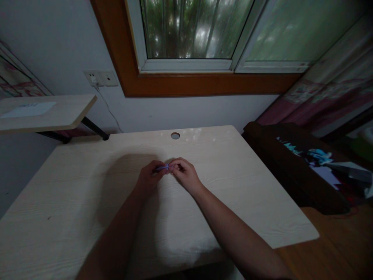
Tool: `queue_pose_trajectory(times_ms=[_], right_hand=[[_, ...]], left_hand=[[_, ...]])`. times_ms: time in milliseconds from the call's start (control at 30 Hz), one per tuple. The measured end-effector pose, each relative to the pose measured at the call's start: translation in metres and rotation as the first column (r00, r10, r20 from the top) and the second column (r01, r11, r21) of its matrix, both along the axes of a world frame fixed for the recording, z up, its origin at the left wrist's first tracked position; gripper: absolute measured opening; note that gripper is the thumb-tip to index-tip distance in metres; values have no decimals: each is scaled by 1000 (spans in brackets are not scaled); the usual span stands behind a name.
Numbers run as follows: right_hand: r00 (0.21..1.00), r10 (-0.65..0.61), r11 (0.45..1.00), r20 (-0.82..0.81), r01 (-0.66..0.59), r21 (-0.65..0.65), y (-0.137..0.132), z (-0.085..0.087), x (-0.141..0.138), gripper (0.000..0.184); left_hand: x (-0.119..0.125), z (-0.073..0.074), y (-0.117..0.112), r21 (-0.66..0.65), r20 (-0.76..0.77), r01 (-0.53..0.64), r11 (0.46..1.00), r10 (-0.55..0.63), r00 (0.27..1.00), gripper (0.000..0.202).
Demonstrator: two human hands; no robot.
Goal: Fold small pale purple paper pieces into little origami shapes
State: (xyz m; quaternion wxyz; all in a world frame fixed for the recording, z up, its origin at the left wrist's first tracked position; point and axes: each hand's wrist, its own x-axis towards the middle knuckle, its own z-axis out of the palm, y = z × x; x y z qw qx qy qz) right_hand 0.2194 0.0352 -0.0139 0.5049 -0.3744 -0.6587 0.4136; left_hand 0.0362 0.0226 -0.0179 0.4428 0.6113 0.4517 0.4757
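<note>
Both of my hands meet over the middle of a pale wooden desk (pixel 233 175). Between them is a small, thin purple piece (pixel 162 168), too small to name for certain. My left hand (pixel 149 175) pinches its left part between thumb and fingers. From the other side, my right hand (pixel 185 174) closes thumb and fingertips at its right end. The fingers cover much of the piece, so its full shape is hidden.
A round cable hole (pixel 175 135) sits near the desk's back edge. At the left stands a raised shelf (pixel 67 112) with a paper sheet (pixel 29 109) on it. A cord (pixel 109 109) hangs from a wall socket (pixel 101 78). Dark furniture (pixel 268 155) holding assorted items stands right.
</note>
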Motion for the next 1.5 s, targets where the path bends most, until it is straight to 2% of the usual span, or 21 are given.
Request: queue_pose_trajectory(times_ms=[300,533,767,867,1167,1500], right_hand=[[998,16,993,-56,-23,-112,1,-3,-2,24],[997,16,991,-77,-26,-128,1,-5,-1,20],[997,20,992,-78,-29,-123,2,-5,-1,20],[995,23,990,-95,-36,-136,2,-6,-1,21],[993,21,987,-113,-39,-158,4,-5,-2,26],[993,13,985,-121,-34,-166,4,-9,-2,27]], left_hand=[[1,2,0,28,-68,-83,996,84,994,28],[2,1,1,21,-103,-88,996,89,991,26],[2,-2,2,-33,-41,-57,998,55,998,28],[2,-3,3,-36,-51,-88,996,86,995,29],[4,6,0,42,-178,-155,987,160,971,24],[3,1,3,158,-282,-79,984,121,952,17]])
